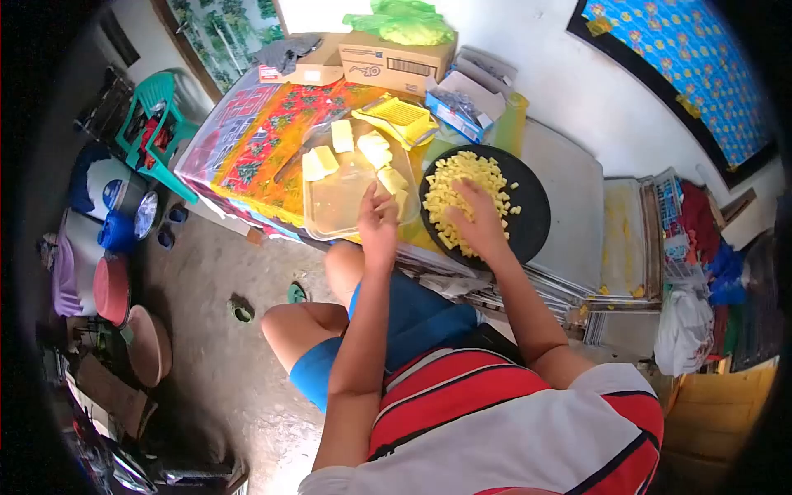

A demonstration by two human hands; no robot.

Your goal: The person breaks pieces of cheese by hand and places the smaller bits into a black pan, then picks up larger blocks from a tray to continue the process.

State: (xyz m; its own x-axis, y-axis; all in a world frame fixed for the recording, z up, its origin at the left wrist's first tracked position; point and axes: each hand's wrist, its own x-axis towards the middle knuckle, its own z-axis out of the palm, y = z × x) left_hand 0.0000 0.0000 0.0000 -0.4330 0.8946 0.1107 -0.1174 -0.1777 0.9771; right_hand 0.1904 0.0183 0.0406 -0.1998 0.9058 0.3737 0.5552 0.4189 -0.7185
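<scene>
My right hand (478,216) rests on a heap of small yellow cubes (464,172) in a round black pan (530,216); its fingers are spread. Over the near right part of a clear plastic tray (334,216) hovers my left hand (378,221), fingers apart and slightly curled, with nothing in it. Several larger pale yellow blocks (320,162) lie in the tray, along its left, back and right sides. A knife (289,165) appears at the tray's left edge. Behind the tray sits a yellow slotted cutter (403,117).
Cardboard boxes (396,64) stand at the table's back, with a green plastic bag (403,22) on top. A blue and white open box (464,106) is behind the pan. Grey boards (565,198) lie to the right. A green chair (157,124) is at the left.
</scene>
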